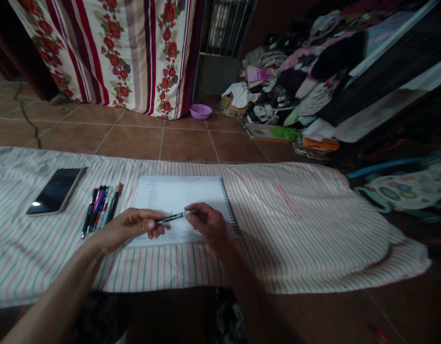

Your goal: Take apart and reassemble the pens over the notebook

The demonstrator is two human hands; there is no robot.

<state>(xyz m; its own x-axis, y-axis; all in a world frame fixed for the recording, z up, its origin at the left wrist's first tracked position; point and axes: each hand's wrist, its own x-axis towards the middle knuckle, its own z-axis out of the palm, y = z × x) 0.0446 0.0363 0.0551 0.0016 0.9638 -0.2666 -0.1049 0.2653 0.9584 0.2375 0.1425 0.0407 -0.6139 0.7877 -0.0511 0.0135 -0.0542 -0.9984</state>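
Note:
A dark pen (pixel 173 218) is held level between my two hands, over a white spiral notebook (pixel 184 193). My left hand (pixel 134 227) pinches one end of it between thumb and fingers. At the other end, the fingertips of my right hand (pixel 208 222) are closed on the pen's lighter tip. The notebook lies open at a page with faint print down its left side, its wire binding on the right. Left of the notebook, a row of several pens (pixel 101 208) rests on the striped cloth. A pink pen (pixel 287 201) lies by itself to the right.
A smartphone (pixel 57 191) lies at the left on the striped cloth (pixel 313 248). Beyond the cloth is a tiled floor (pixel 134 138) with a purple basin (pixel 200 112) beside a floral curtain (pixel 112 57). Clothes (pixel 288 81) are heaped at the back right.

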